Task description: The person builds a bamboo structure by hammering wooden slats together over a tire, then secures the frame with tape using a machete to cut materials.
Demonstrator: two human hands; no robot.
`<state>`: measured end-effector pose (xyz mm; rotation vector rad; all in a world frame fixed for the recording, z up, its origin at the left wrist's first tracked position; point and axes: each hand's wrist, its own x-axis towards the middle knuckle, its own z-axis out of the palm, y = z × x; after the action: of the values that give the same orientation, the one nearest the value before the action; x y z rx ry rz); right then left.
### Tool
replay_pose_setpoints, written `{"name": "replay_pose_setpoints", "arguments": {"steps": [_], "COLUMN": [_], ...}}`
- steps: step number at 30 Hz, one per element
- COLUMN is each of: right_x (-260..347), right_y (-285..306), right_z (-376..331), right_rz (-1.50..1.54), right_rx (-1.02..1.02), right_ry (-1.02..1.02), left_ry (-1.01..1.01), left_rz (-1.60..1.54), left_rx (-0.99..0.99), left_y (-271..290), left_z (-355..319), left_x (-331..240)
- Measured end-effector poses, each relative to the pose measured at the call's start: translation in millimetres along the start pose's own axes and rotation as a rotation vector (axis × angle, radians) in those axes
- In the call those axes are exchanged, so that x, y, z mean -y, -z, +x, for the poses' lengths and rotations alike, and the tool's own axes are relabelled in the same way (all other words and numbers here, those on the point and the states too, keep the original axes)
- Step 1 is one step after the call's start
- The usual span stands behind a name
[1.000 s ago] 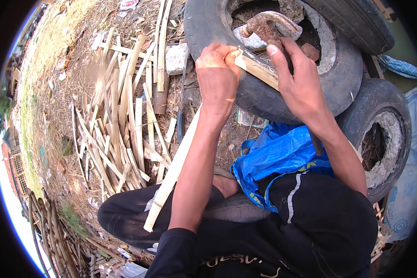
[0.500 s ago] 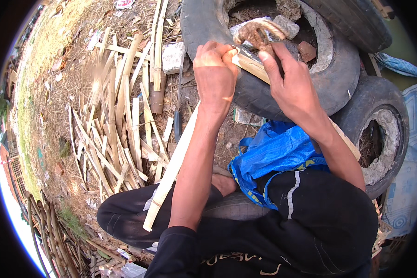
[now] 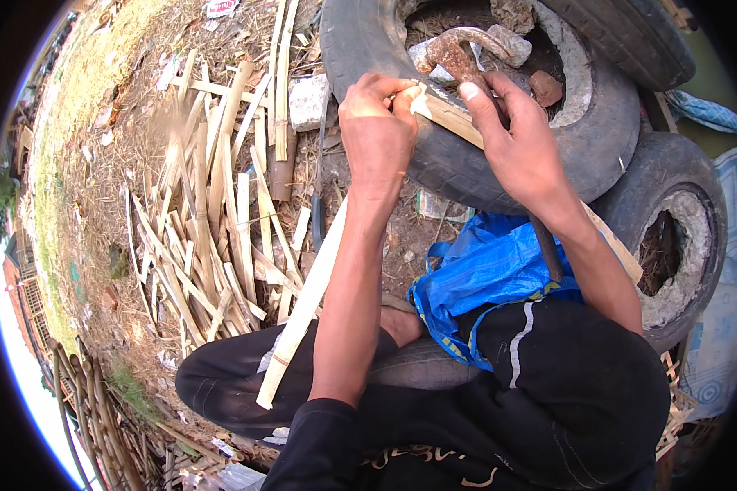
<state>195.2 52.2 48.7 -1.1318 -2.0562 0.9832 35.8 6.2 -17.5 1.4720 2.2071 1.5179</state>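
Bamboo slat point(image 3: 454, 119) slants across the upper part of your view, its torn, pale end up at 12 o'clock and the rest running toward 3 o'clock, beneath your right forearm. Your left hand point(image 3: 378, 123), at 12 o'clock, is closed, its fingers curled and pinching that torn end. Your right hand point(image 3: 520, 143), at 2 o'clock, is wrapped round a rusty claw hammer point(image 3: 454, 61), gripping it just below the head; you can see the dark handle emerge beneath your wrist. Whether your right hand also presses on the slat, I cannot tell.

Behind both hands, at 1 o'clock, lies a worn tyre point(image 3: 442, 168) with stones and a reddish brick piece point(image 3: 546, 87) inside its ring. A second tyre point(image 3: 647, 168) sits at 3 o'clock. Your blue woven bag point(image 3: 499, 270) is bunched just above your black-clad lap, toward 4 o'clock.

At 7 o'clock a long pale strip point(image 3: 299, 331) crosses your trouser leg and passes under your left forearm; its upper end is hidden. A heap of split bamboo point(image 3: 203, 204) spreads at 9 o'clock, a concrete block point(image 3: 309, 105) lies at 11, and a bundle of poles point(image 3: 98, 417) lies at 8.
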Motion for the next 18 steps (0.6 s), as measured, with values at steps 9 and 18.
{"name": "replay_pose_setpoints", "arguments": {"steps": [9,18], "right_x": [10,13], "right_y": [5,0], "right_z": [0,-8], "right_rz": [0.068,-0.143], "right_rx": [-0.013,-0.009], "right_ry": [-0.068,0.059], "left_ry": [-0.063,-0.131], "left_rz": [0.040,0.048], "left_rx": [0.006,-0.023], "left_y": [1,-1], "left_z": [-1,-2], "left_x": [-1,3]}}
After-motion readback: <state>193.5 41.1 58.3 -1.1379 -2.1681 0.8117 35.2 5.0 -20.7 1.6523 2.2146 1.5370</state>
